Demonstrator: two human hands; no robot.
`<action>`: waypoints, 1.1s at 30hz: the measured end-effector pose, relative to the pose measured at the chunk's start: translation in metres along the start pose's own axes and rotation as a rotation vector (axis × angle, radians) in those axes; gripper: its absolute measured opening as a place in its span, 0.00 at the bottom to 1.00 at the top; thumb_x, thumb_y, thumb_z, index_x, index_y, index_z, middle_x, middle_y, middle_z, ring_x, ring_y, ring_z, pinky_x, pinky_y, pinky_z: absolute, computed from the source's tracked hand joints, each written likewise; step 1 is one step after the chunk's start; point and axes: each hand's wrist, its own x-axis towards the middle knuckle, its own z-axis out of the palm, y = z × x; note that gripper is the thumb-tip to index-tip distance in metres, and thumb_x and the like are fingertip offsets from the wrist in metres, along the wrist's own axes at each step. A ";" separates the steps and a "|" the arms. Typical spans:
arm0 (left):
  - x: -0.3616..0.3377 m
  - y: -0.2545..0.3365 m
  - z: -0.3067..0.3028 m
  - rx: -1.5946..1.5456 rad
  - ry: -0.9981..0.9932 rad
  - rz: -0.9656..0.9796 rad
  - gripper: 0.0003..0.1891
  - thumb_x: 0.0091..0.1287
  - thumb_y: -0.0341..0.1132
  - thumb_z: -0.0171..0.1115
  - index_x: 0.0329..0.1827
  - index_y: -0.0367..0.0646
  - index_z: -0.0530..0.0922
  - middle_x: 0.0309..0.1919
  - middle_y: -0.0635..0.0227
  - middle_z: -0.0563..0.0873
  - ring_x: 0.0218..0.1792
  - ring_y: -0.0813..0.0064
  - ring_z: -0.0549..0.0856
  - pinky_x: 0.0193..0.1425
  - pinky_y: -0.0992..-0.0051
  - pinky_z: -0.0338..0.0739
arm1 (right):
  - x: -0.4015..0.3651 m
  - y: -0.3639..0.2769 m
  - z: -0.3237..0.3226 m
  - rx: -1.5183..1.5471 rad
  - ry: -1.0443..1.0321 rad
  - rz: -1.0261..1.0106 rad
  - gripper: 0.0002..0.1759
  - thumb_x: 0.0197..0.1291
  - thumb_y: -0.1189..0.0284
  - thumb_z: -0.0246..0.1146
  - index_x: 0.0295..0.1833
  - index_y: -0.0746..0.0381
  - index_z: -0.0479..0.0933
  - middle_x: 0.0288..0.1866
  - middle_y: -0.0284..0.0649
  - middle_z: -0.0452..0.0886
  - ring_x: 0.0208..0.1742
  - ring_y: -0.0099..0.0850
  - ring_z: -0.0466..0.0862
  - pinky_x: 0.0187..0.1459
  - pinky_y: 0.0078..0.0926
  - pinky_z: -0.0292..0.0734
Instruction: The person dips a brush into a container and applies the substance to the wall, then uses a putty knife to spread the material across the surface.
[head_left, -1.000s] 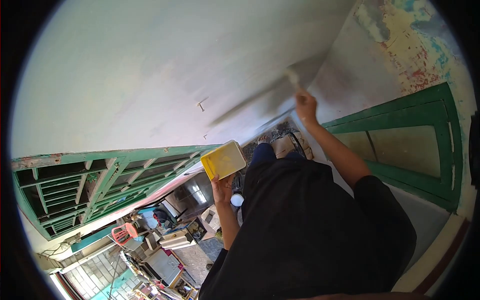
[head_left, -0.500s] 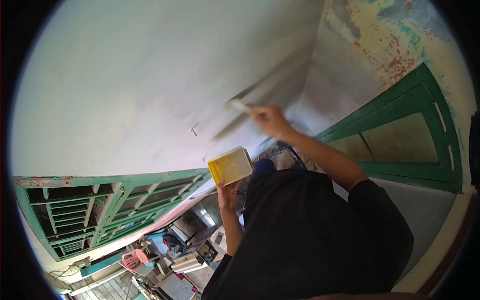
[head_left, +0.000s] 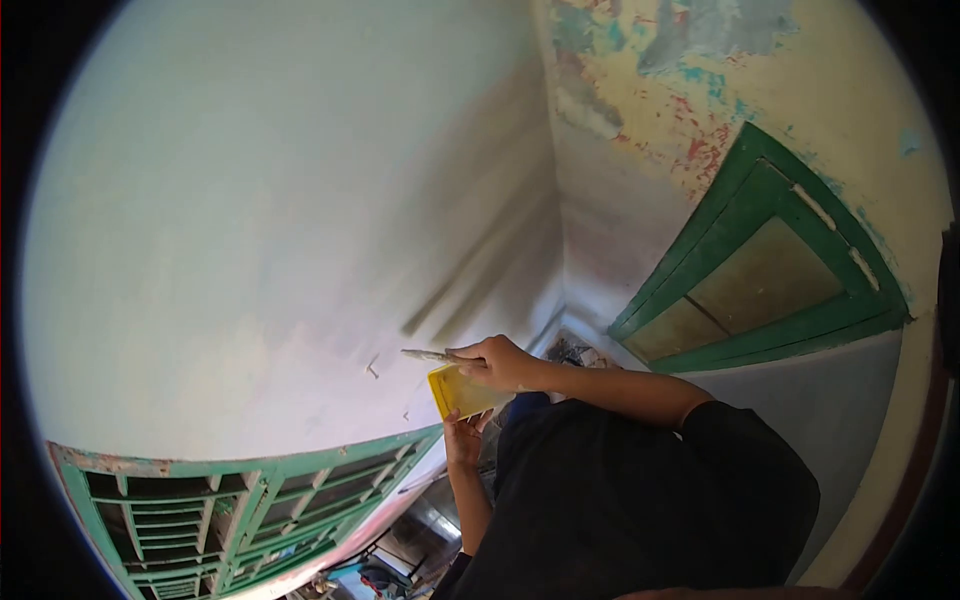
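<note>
My right hand (head_left: 503, 363) is closed around the handle of a flat, pale-smeared paintbrush (head_left: 428, 355), seen nearly edge-on. The brush lies across the upper rim of a yellow rectangular tub (head_left: 437, 392), its tip pointing left past the tub's corner. From below, my left hand (head_left: 464, 437) grips the tub, fingers and thumb at its lower edge. Pale smears coat the tub's inside, partly hidden by my right hand. A whitish wall (head_left: 250, 250) rises just beyond, with a small nail or hook (head_left: 372, 369) sticking out near the tub.
A green-framed barred window (head_left: 240, 500) is at lower left. To the right, a green wooden panel (head_left: 740, 270) is set in a wall of peeling paint (head_left: 690, 110). Cluttered items (head_left: 375, 578) show at the bottom.
My right hand has come down from the wall to the tub, bringing the paintbrush over its rim. The view has shifted, putting the tub and left hand lower in frame.
</note>
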 end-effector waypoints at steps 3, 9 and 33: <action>0.008 -0.001 0.016 0.035 -0.030 -0.022 0.29 0.69 0.46 0.64 0.70 0.43 0.71 0.63 0.60 0.82 0.63 0.57 0.83 0.67 0.52 0.82 | 0.021 0.046 -0.030 0.002 0.163 -0.033 0.13 0.69 0.69 0.66 0.52 0.66 0.85 0.36 0.47 0.90 0.34 0.22 0.83 0.39 0.26 0.79; 0.014 0.002 0.036 0.111 -0.083 -0.045 0.32 0.68 0.48 0.63 0.72 0.44 0.69 0.66 0.57 0.79 0.63 0.53 0.82 0.66 0.53 0.83 | 0.051 0.065 -0.132 0.062 0.861 0.194 0.13 0.67 0.76 0.62 0.54 0.60 0.87 0.31 0.34 0.82 0.30 0.21 0.76 0.33 0.26 0.73; 0.071 0.034 0.202 0.444 -0.418 -0.203 0.28 0.72 0.47 0.55 0.66 0.33 0.71 0.57 0.53 0.83 0.57 0.56 0.86 0.64 0.53 0.82 | -0.101 -0.110 -0.221 -0.373 0.259 0.306 0.16 0.69 0.65 0.68 0.50 0.68 0.84 0.32 0.47 0.86 0.31 0.33 0.85 0.36 0.31 0.77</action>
